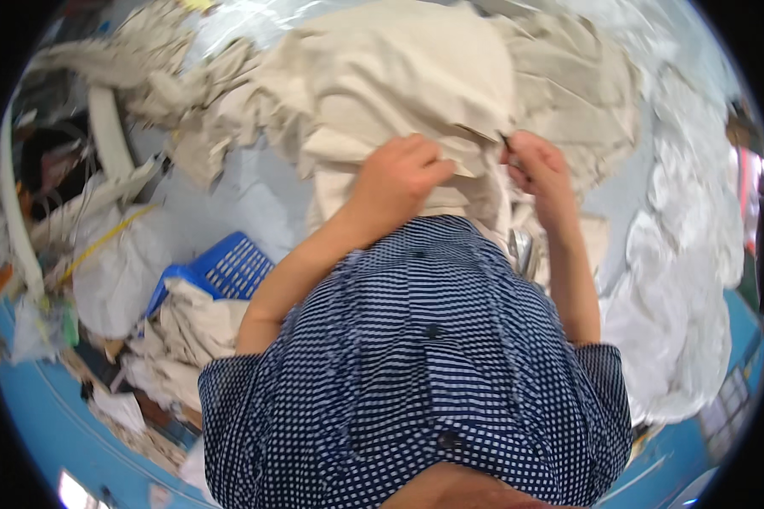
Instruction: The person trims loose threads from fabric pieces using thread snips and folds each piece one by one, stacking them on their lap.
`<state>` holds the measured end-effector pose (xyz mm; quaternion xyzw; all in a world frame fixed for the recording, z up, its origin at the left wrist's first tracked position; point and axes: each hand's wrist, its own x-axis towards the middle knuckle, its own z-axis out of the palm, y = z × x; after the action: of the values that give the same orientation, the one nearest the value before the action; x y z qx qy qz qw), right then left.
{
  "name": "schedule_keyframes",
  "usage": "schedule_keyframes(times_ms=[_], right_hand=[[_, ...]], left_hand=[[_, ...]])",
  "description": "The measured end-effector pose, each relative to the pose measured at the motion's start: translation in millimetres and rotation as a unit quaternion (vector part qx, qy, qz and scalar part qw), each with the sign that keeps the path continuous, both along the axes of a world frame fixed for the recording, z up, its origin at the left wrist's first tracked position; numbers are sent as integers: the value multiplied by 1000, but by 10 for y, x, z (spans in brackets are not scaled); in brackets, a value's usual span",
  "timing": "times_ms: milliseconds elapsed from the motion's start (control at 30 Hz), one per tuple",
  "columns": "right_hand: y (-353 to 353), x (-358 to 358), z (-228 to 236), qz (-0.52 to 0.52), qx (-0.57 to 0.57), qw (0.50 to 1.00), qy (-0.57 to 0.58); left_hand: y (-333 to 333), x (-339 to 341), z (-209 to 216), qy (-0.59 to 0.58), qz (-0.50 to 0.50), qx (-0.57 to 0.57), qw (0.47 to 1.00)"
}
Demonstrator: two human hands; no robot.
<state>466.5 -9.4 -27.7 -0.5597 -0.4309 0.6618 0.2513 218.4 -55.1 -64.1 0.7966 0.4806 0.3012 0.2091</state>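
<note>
A large cream cloth (407,59) lies bunched in front of me and hangs over the near edge toward my body. My left hand (405,174) is closed on a fold of it, fingers curled and thumb pointing right. To the right, my right hand (535,161) is closed around a small, dark, thin tool (505,142), mostly hidden by the fingers; its kind is unclear. Between the hands, a thin dark sliver (477,131) shows against the cloth, close to the tool. Whether the two belong together I cannot tell.
Greyish-beige cloth (569,85) is heaped at the right, more crumpled cloth (221,93) at the left. A blue plastic basket (229,263) stands left of my arm, beside cloth (195,327). White sheeting (675,314) drapes on the right. A shiny metallic thing (522,248) sits near my right forearm.
</note>
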Motion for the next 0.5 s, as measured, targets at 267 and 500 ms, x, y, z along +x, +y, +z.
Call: schedule_keyframes(times_ms=[267,500], right_hand=[[906,-1642,89,399,205,881,-152],[1081,-2204,-203,556,155,774,-260]], left_hand=[[-131,63,-112,-8,-9,42,999],[-164,62,-160,-16,3,58,998]])
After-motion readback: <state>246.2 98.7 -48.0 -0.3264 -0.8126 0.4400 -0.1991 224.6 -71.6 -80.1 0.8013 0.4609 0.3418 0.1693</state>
